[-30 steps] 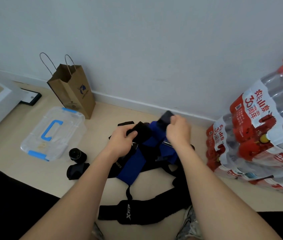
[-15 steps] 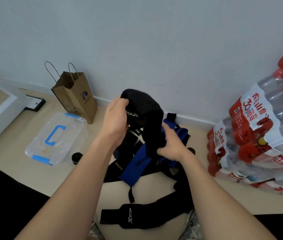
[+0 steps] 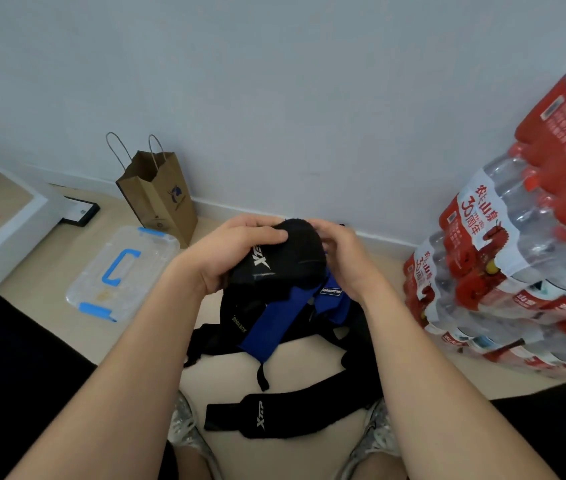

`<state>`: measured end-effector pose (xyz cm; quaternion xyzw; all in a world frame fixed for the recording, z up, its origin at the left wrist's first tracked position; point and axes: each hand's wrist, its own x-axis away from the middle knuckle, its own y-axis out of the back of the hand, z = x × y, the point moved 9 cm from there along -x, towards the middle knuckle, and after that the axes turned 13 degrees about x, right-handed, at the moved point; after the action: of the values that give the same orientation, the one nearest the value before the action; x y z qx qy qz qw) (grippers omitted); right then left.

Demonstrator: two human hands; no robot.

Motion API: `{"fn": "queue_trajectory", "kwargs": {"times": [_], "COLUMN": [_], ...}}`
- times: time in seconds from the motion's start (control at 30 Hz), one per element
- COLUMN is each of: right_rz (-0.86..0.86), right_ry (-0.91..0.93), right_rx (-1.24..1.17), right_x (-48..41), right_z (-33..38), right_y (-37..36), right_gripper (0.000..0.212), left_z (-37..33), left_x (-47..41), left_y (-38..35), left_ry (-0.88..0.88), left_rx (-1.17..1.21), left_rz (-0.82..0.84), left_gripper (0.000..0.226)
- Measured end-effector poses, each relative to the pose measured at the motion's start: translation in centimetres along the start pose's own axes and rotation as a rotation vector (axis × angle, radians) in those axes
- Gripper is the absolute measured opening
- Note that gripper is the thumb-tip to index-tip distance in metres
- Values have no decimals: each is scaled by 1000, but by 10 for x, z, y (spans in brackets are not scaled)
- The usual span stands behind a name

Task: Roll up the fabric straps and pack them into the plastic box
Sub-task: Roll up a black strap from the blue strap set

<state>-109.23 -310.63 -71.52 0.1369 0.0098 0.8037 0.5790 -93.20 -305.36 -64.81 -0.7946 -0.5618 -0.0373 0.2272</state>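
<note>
Both hands clasp one black strap (image 3: pixel 286 261) held above the floor: the left hand (image 3: pixel 236 252) curls round it from nine o'clock and the right hand (image 3: pixel 347 263) from three, so the bundle sits between the palms. Rolling seems to be the step in hand, and next the wrap needs tightening before it travels to the plastic box (image 3: pixel 122 271), lid on, well apart at nine o'clock. More loose straps (image 3: pixel 295 414) lie at six o'clock below the grip.

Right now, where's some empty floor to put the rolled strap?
Bare floor: a strip between the pile and the bottles, and a patch between the bag and the left hand. Crowded: the pile. The left arm hides floor beside the box.
</note>
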Motion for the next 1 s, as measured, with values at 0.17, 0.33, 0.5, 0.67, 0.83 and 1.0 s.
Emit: {"fn": "queue_trajectory", "kwargs": {"times": [0.17, 0.33, 0.5, 0.67, 0.83, 1.0], "right_rz": [220, 350, 642, 754, 864, 791], "right_ry": [-4, -151, -569, -596, -861, -1109], "right_rx": [267, 849, 912, 882, 1087, 1061], "right_x": [46, 91, 140, 168, 210, 228], "right_z": [56, 53, -25, -107, -201, -245], "right_y": [-24, 8, 5, -58, -35, 12], "right_gripper": [79, 32, 20, 53, 71, 44], "left_z": [-21, 44, 132, 206, 288, 333], "left_x": [16, 24, 38, 26, 25, 25], "left_y": [-11, -3, -14, -38, -8, 3], "left_ry": [-89, 200, 478, 517, 495, 468], "left_rx": [-194, -495, -371, -584, -973, -1114], "left_rz": [59, 190, 451, 421, 148, 144], "left_gripper": [20, 17, 24, 24, 13, 60]}}
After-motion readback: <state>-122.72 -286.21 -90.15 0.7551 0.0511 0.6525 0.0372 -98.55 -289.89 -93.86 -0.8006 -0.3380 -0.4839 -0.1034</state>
